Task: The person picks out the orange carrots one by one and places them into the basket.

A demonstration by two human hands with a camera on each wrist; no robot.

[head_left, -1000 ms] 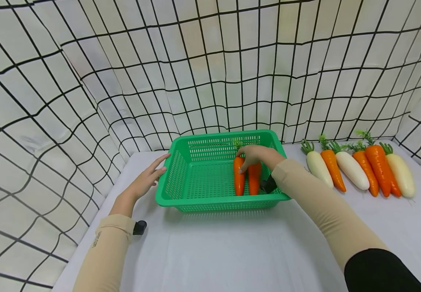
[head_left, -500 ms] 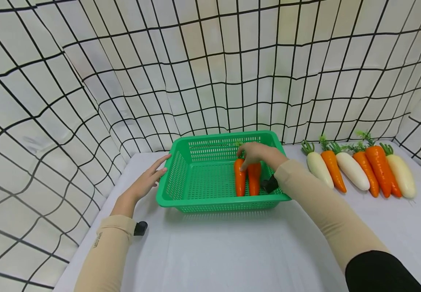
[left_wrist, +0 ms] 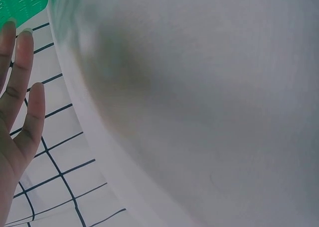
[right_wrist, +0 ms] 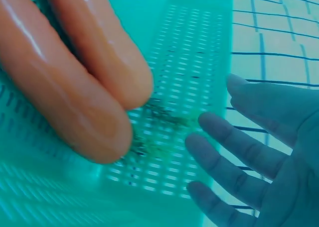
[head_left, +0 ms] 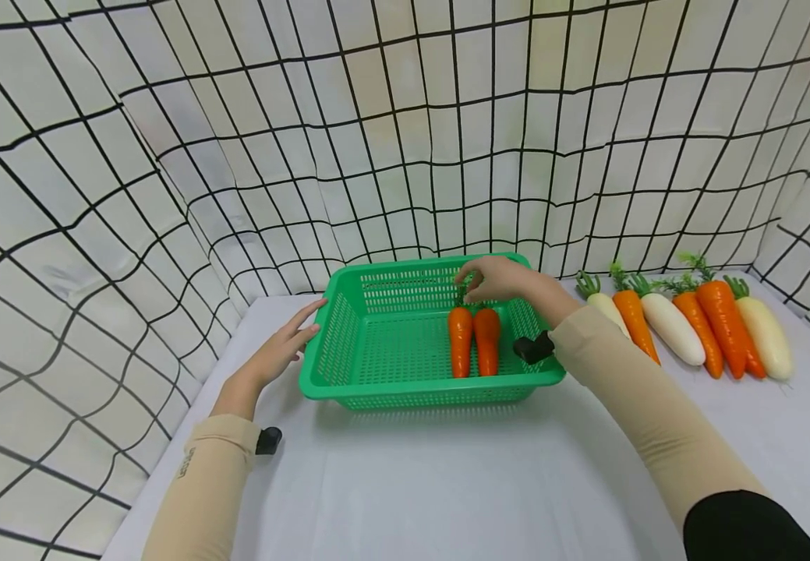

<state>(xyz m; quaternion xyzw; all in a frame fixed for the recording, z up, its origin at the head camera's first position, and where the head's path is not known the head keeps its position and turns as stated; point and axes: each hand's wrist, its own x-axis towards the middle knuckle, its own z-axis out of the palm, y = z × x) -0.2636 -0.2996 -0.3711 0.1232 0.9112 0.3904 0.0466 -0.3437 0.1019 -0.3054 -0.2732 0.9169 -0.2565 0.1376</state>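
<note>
In the head view, a green plastic basket (head_left: 405, 391) holds two orange carrots side by side, a left carrot (head_left: 460, 347) and a right carrot (head_left: 487, 347), with their leafy tops toward the back wall. My right hand (head_left: 497, 279) is over those tops near the back right of the basket. The right wrist view shows its fingers (right_wrist: 239, 142) loosely spread, holding nothing, apart from the carrots (right_wrist: 65, 87). At the basket's left rim, my left hand (head_left: 274, 354) has its fingertips right at the edge, fingers extended; the left wrist view shows those fingers (left_wrist: 22, 62) straight.
Right of the basket lies a row of white radishes (head_left: 673, 327) and more carrots (head_left: 722, 319), tops toward the back. A black grid net (head_left: 405, 164) over white cloth walls the table in. White cloth (head_left: 405, 483) covers the table.
My right hand has let go of the right carrot and risen up and back, uncovering both carrots in the basket. The left hand stays at the left rim.
</note>
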